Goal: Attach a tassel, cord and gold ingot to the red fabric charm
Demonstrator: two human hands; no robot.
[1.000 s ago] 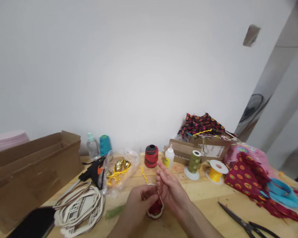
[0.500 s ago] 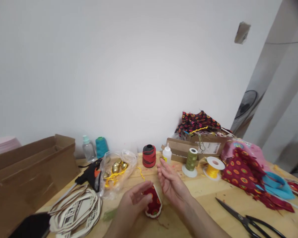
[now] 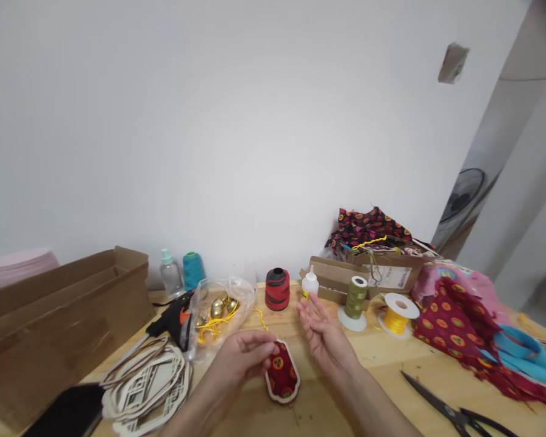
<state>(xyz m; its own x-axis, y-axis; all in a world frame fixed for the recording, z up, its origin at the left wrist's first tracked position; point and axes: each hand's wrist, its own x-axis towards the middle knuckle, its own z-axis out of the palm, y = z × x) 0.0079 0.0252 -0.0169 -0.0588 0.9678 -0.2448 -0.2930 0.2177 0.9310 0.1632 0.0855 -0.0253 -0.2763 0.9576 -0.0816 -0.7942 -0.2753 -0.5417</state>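
Observation:
My left hand [image 3: 248, 358] pinches the upper left edge of a small scalloped piece [image 3: 282, 373], dark red patterned fabric inside a pale wooden-looking frame. A yellow cord [image 3: 261, 320] shows just above it. To the right of the piece, my right hand [image 3: 324, 340] is palm up with fingers loosely spread, holding nothing. Its fingertips are near a white glue bottle [image 3: 310, 285] with a pointed nozzle; whether they touch it I cannot tell.
A cardboard box [image 3: 64, 334], frame cutouts [image 3: 150, 382], a glue gun [image 3: 170, 321] and a bag of golden bells [image 3: 221, 306] are left. Thread cones [image 3: 277, 290] stand behind. Scissors [image 3: 446, 406], a yellow cord spool [image 3: 398, 315] and red fabric [image 3: 450, 315] lie right.
The framed fabric piece shows more fully now, held at its edge by my left hand. My right hand has turned more palm up, its fingers spreading. The view has shifted slightly left.

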